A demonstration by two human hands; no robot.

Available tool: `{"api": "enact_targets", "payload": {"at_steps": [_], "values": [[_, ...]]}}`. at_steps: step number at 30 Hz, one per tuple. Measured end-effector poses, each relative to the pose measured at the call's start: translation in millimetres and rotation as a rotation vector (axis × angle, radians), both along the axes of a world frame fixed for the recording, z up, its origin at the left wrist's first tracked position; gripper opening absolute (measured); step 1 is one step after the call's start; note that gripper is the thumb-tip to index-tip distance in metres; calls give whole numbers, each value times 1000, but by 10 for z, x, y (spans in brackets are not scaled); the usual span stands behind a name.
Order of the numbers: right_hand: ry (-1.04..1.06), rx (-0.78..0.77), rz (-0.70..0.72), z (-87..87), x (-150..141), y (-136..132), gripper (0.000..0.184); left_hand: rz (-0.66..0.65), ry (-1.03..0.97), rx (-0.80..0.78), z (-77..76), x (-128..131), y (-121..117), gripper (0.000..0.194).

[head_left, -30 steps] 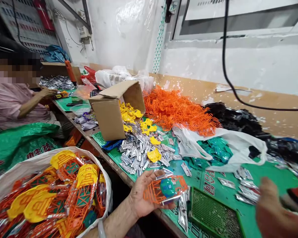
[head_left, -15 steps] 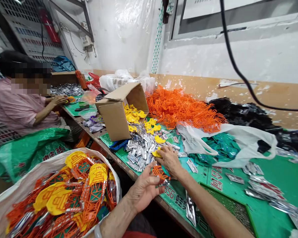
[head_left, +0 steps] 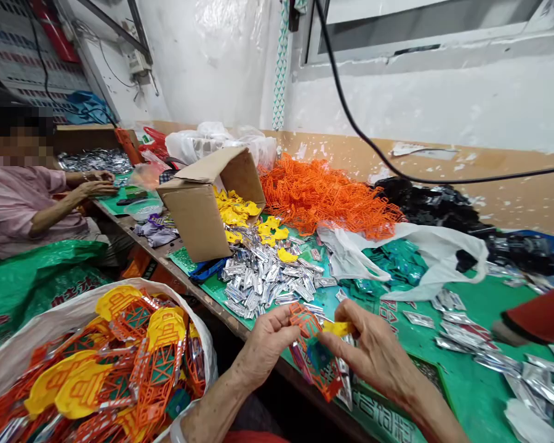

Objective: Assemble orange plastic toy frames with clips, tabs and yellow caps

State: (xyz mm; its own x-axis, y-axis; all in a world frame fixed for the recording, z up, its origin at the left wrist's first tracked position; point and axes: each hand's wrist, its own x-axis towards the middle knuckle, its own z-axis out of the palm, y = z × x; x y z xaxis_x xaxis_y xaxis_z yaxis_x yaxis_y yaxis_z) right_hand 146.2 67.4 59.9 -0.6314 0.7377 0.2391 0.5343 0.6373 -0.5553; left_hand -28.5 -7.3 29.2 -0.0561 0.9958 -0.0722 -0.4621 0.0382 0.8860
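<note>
My left hand [head_left: 270, 341] pinches the top end of an orange plastic lattice frame [head_left: 305, 317] in front of the table edge. A dark green piece [head_left: 321, 357] and silvery strips show within and beside the frame. My right hand [head_left: 378, 351] is closed on a yellow plastic piece [head_left: 338, 328], held against the frame's right side. Its fingers partly cover both. Beyond my hands lies a heap of small silver packets [head_left: 258, 277], with yellow pieces [head_left: 270, 231] on and behind it.
A tipped cardboard box [head_left: 196, 218] spills yellow pieces. Orange frames [head_left: 327, 197] are heaped by the wall. A white bag [head_left: 415, 295] holds green packets. At left stands a sack [head_left: 207, 344] of assembled pieces; a co-worker [head_left: 23, 203] sits beyond. A red sleeve [head_left: 542, 314] reaches in from the right.
My right hand has taken a yellow piece from the heap and brought it back to the orange frame. My left hand now pinches the frame, raised. A red sleeve has appeared at right.
</note>
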Motion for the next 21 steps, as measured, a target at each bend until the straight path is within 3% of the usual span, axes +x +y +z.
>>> {"api": "enact_targets", "payload": {"at_steps": [6, 9, 13, 18, 21], "values": [[30, -135, -3, 183, -30, -259, 24, -122, 386, 126, 81, 115, -48, 22], [194, -235, 15, 133, -50, -302, 31, -144, 536, 218, 100, 105, -105, 33], [431, -454, 47, 0, 35, -344, 37, -220, 595, 294, 102, 88, -205, 58], [563, -787, -8, -52, 112, -432, 48, -138, 794, 450, 81, 151, -278, 65], [703, -831, -84, -128, 129, -503, 53, -44, 936, 589, 40, 175, -288, 73]]}}
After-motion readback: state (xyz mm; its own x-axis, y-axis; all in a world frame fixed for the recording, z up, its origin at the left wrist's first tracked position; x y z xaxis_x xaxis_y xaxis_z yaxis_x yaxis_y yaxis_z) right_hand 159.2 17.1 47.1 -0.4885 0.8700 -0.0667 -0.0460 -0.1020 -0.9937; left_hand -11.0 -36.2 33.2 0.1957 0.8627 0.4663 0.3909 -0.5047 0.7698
